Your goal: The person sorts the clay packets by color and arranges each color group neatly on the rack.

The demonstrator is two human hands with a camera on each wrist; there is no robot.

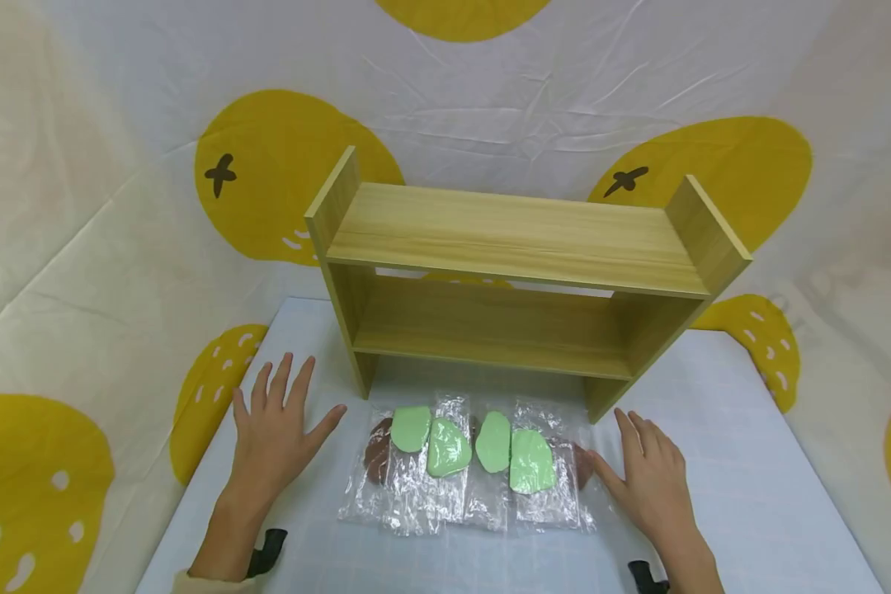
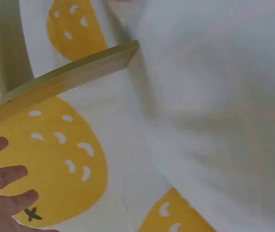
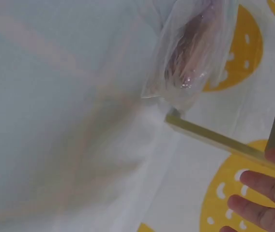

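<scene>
Several clear plastic bags [image 1: 486,503] lie overlapping in a row on the table, holding flat pale green pieces [image 1: 532,462] and dark brown pieces [image 1: 378,450]. My left hand [image 1: 275,437] is left of the row with its fingers spread, holding nothing. On the other side, my right hand [image 1: 649,474] has its fingers extended, its thumb close by the rightmost bag; whether it touches cannot be told. In the right wrist view a bag [image 3: 190,53] with a brownish piece shows near the fingers [image 3: 261,186]. The left wrist view catches my left fingers [image 2: 11,176] at its edge.
Behind the bags stands a two-tier wooden shelf [image 1: 490,326] with raised side panels. A white cloth covers the table [image 1: 750,462]. Pale fabric [image 1: 490,107] with yellow shapes surrounds the table at the back and sides.
</scene>
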